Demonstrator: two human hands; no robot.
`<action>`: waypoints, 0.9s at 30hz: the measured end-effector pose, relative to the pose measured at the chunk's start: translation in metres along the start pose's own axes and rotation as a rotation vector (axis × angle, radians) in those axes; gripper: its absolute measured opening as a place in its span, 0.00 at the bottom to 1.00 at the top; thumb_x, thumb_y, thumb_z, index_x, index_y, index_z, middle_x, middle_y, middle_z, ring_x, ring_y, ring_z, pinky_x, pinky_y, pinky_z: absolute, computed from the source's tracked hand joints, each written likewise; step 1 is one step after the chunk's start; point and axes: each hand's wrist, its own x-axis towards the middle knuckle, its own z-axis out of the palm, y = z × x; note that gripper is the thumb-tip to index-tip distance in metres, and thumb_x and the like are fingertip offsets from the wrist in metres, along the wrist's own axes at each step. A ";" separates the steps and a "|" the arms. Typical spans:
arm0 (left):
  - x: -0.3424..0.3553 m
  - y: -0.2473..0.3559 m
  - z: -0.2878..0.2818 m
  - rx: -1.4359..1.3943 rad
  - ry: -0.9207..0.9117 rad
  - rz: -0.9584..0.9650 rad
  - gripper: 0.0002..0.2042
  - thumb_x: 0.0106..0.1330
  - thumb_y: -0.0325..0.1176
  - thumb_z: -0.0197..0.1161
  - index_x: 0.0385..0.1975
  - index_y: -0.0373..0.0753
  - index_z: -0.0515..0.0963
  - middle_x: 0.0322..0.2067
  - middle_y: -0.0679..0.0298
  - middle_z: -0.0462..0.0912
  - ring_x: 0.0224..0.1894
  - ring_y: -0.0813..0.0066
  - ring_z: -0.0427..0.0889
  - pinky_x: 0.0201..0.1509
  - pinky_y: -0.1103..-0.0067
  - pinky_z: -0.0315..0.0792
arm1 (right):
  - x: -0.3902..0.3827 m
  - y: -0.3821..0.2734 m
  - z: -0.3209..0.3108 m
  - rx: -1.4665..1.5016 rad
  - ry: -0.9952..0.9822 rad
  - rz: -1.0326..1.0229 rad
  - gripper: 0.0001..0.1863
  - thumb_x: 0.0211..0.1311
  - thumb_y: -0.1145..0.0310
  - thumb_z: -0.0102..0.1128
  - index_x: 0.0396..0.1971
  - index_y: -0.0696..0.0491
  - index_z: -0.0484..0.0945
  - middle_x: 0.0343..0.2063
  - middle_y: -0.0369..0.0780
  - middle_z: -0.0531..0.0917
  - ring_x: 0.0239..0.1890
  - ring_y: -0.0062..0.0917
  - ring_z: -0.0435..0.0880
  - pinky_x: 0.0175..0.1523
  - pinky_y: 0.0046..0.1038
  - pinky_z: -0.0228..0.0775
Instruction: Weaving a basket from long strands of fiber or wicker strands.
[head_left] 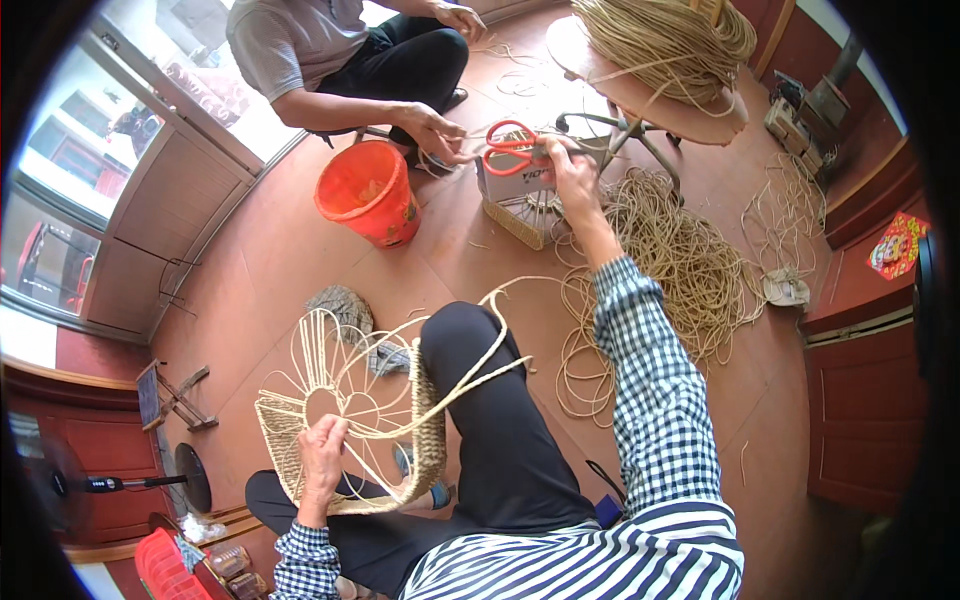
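Woven basket [430,455] against the knee [458,335]: I have my left grip [323,450] closed on its strands [440,403]; my right grip [573,180] holds red-handled scissors [512,148] near the box [515,183].

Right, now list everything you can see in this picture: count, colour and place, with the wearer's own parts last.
woven frame: 1, straw, in left hand
scissors: 1 pair, red-handled, in right hand
box: 1, grey with woven straw, beyond scissors
bucket: 1, orange-red, left of box
cord pile: 1, straw, right of box
cord coil: 1, straw, top right
round board: 1, pinkish-tan, under coil
lump: at least 1, grey, beyond frame
co-worker: 1, grey top, upper left
fan: 1, black, lower left
plastic basket: 1, red, bottom left
paper decoration: 1, red and yellow, right
cabinet: 1, red-brown, right
hands: 2, sleeves checked, centre
legs: 2, dark trousers, lower centre
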 end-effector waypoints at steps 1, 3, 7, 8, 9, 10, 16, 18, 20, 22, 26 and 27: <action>-0.003 0.007 0.002 -0.002 -0.014 -0.006 0.12 0.70 0.35 0.59 0.23 0.38 0.80 0.11 0.66 0.73 0.15 0.76 0.73 0.24 0.75 0.64 | 0.013 0.001 0.009 -0.010 -0.002 -0.010 0.18 0.73 0.56 0.52 0.44 0.51 0.87 0.26 0.39 0.88 0.24 0.20 0.83 0.30 0.24 0.74; -0.009 -0.002 0.005 0.014 -0.008 0.034 0.12 0.69 0.36 0.58 0.23 0.40 0.79 0.12 0.65 0.72 0.16 0.72 0.73 0.28 0.74 0.63 | 0.031 0.014 0.034 0.237 0.056 0.135 0.16 0.71 0.57 0.56 0.43 0.52 0.87 0.28 0.39 0.88 0.25 0.17 0.84 0.30 0.21 0.74; -0.023 -0.011 0.006 0.077 0.012 0.058 0.12 0.69 0.36 0.58 0.23 0.41 0.79 0.13 0.65 0.71 0.18 0.70 0.73 0.31 0.73 0.62 | 0.039 0.029 0.064 0.274 0.107 0.227 0.15 0.71 0.59 0.58 0.41 0.54 0.87 0.29 0.38 0.88 0.26 0.17 0.86 0.27 0.19 0.74; -0.025 -0.013 0.006 0.060 -0.001 0.026 0.12 0.69 0.35 0.57 0.23 0.41 0.78 0.13 0.64 0.71 0.18 0.69 0.74 0.31 0.73 0.62 | 0.041 0.032 0.067 0.318 0.129 0.219 0.15 0.72 0.59 0.56 0.41 0.54 0.87 0.28 0.37 0.88 0.25 0.17 0.86 0.26 0.21 0.74; -0.027 -0.015 0.007 0.045 -0.016 -0.006 0.12 0.69 0.35 0.57 0.23 0.40 0.78 0.13 0.64 0.71 0.19 0.68 0.74 0.32 0.72 0.62 | 0.047 0.033 0.066 0.293 0.133 0.260 0.15 0.73 0.60 0.54 0.39 0.54 0.86 0.28 0.37 0.87 0.25 0.18 0.86 0.26 0.22 0.75; -0.025 -0.017 0.008 0.048 -0.030 -0.024 0.12 0.69 0.35 0.57 0.23 0.40 0.78 0.13 0.64 0.71 0.19 0.68 0.74 0.32 0.72 0.62 | 0.052 0.036 0.064 0.286 0.071 0.233 0.16 0.74 0.59 0.53 0.37 0.55 0.85 0.28 0.37 0.88 0.27 0.19 0.86 0.28 0.21 0.76; -0.027 -0.022 0.007 -0.055 0.019 -0.030 0.12 0.71 0.35 0.59 0.25 0.36 0.78 0.12 0.67 0.70 0.15 0.80 0.70 0.22 0.77 0.61 | 0.007 0.011 0.064 -0.009 -0.456 0.144 0.20 0.76 0.53 0.47 0.50 0.55 0.78 0.39 0.44 0.87 0.43 0.30 0.88 0.42 0.30 0.79; -0.030 -0.025 0.003 -0.215 0.093 -0.113 0.12 0.72 0.34 0.59 0.26 0.37 0.79 0.13 0.72 0.68 0.16 0.86 0.68 0.22 0.81 0.59 | -0.054 0.017 0.052 -0.430 -0.663 -0.001 0.20 0.75 0.53 0.48 0.44 0.53 0.83 0.38 0.46 0.87 0.43 0.36 0.87 0.46 0.37 0.78; -0.027 -0.027 0.001 -0.229 0.104 -0.087 0.12 0.73 0.35 0.58 0.27 0.38 0.79 0.15 0.75 0.68 0.18 0.88 0.67 0.22 0.83 0.58 | -0.115 0.025 0.028 -0.608 -0.665 -0.060 0.19 0.74 0.53 0.50 0.44 0.52 0.83 0.38 0.47 0.87 0.44 0.42 0.86 0.50 0.41 0.76; -0.023 -0.023 -0.003 -0.257 0.108 -0.065 0.12 0.73 0.35 0.58 0.27 0.38 0.79 0.15 0.75 0.69 0.18 0.88 0.67 0.22 0.83 0.58 | -0.151 0.050 -0.001 -0.575 -0.589 0.034 0.19 0.73 0.53 0.52 0.48 0.52 0.82 0.42 0.48 0.86 0.47 0.43 0.85 0.53 0.40 0.75; -0.018 -0.029 -0.027 -0.320 0.156 -0.036 0.13 0.75 0.37 0.58 0.26 0.39 0.78 0.18 0.75 0.70 0.20 0.89 0.67 0.23 0.85 0.59 | -0.193 0.035 -0.013 -0.180 -0.667 0.288 0.24 0.72 0.53 0.55 0.61 0.50 0.73 0.52 0.39 0.84 0.55 0.30 0.81 0.54 0.36 0.75; -0.016 -0.028 -0.035 -0.319 0.168 -0.016 0.14 0.75 0.37 0.58 0.26 0.40 0.77 0.18 0.75 0.70 0.21 0.89 0.67 0.24 0.85 0.59 | -0.205 0.018 -0.010 0.092 -0.735 0.324 0.27 0.72 0.52 0.56 0.64 0.49 0.70 0.53 0.36 0.83 0.57 0.26 0.79 0.54 0.36 0.74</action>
